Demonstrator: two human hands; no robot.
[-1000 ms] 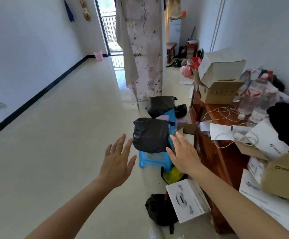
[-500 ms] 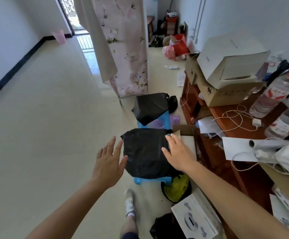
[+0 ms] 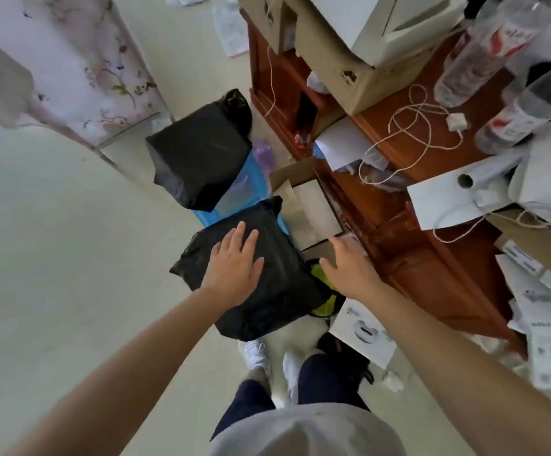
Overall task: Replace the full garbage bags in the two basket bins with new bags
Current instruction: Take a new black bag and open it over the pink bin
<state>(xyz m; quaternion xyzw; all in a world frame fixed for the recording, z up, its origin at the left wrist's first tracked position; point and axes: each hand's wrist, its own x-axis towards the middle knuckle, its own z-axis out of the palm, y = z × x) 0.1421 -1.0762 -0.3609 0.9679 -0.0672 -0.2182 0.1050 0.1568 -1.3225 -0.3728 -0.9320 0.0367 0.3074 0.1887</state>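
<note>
1. Far bag (image 3: 198, 159), centre-left in the upper half of the frame: thin black plastic, matte and creased, pulled into a boxy shape over a blue bin (image 3: 246, 179); the bin's translucent wall shows at the bag's lower right.
2. Near bag (image 3: 277, 284), centre of the frame, just below the far bag: the same crinkled film with a faint sheen; it reads as a tilted square with 1 corner pointing up the frame, so no clear long axis; whatever it covers is mostly hidden.
3. Left hand (image 3: 234, 264): flat on the left half of the near bag's top, fingers straight and slightly spread, pinching nothing; it is the nearer hand, and the bag's left edge lies just left of its knuckles.
4. Right hand (image 3: 349, 268): off the bag, just right of its right edge, fingers extended and loosely apart, blurred; the bag lies to its thumb side; probably both hands must drop to opposite edges to grip.
5. Desk (image 3: 432, 258), right side: glossy reddish wood under cardboard boxes, a white cord and bottles.
</note>
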